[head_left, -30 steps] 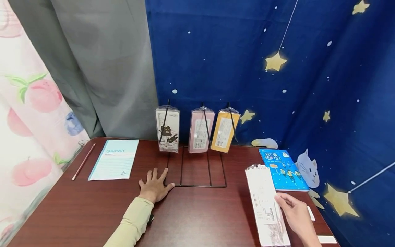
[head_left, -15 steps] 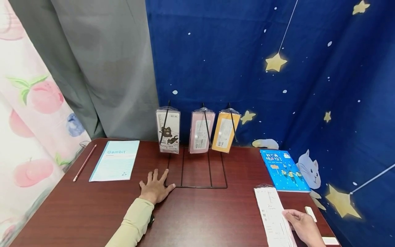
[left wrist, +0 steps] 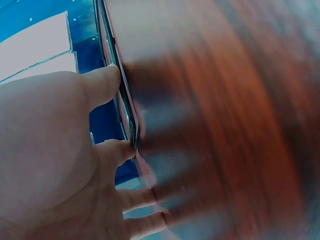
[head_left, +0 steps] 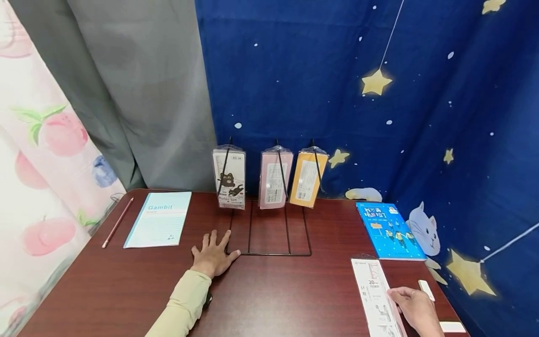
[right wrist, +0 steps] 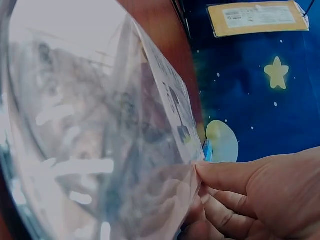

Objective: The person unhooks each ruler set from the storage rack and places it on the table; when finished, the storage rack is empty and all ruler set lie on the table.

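Note:
My right hand (head_left: 414, 304) pinches the right edge of a long ruler set pack (head_left: 376, 299), a white printed card in clear plastic marked "20". In the right wrist view the thumb and fingers of the right hand (right wrist: 260, 195) grip the edge of the shiny plastic pack (right wrist: 100, 125). My left hand (head_left: 212, 258) rests on the table with spread fingers, at the front left corner of a black wire rack (head_left: 269, 254). From the rack's hooks hang a white ruler set (head_left: 236, 166), a pink pack (head_left: 273, 182) and a yellow pack (head_left: 306, 180).
At the left of the brown table (head_left: 269, 299) lie a pale blue notebook (head_left: 157, 219) and a pink pencil (head_left: 118, 222). A blue book (head_left: 391, 231) lies at the back right. Two small white blocks, one an eraser-like piece (head_left: 426, 290), sit by the right edge. Curtains stand behind.
My right hand has moved slightly right and down with the pack, whose printing now shows more clearly. The left hand has stayed in place by the rack.

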A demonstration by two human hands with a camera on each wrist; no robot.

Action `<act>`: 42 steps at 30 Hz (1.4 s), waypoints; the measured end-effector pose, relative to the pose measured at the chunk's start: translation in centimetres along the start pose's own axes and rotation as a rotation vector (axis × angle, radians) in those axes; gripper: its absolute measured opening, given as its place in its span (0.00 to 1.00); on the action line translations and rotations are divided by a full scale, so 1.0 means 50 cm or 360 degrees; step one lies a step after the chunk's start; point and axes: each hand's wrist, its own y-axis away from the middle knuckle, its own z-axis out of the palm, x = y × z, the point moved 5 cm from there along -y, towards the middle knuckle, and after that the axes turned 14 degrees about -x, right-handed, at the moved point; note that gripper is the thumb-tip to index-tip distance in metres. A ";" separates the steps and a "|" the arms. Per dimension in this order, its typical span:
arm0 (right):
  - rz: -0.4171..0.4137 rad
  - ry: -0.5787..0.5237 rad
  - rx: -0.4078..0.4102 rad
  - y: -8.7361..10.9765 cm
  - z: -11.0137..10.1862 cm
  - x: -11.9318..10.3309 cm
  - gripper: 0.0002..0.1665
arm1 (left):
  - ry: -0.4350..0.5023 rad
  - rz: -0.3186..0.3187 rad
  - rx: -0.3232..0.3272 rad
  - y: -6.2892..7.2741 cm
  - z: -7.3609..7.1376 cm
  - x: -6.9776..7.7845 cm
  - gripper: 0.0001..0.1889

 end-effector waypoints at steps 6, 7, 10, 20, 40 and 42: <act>0.0032 0.0013 0.0002 0.001 -0.002 -0.003 0.21 | -0.0003 0.0001 -0.0001 0.001 0.001 0.002 0.38; 0.0040 0.0003 0.0003 0.002 -0.001 -0.003 0.21 | -0.0002 0.0002 0.0001 0.001 0.001 0.002 0.38; 0.0060 0.0007 0.0018 0.005 -0.001 -0.003 0.22 | -0.0005 0.0002 -0.0002 -0.001 0.001 0.003 0.38; -0.0080 0.0175 0.0320 0.020 -0.025 -0.054 0.23 | -0.0018 -0.0006 -0.0014 -0.002 0.002 0.004 0.38; -0.0911 -0.0041 0.0567 -0.001 -0.032 -0.369 0.23 | -0.0003 -0.0013 -0.0010 -0.001 -0.002 0.004 0.38; -0.0915 -0.0053 0.0538 -0.013 -0.029 -0.390 0.24 | -0.0002 -0.0013 -0.0012 0.001 -0.001 0.005 0.38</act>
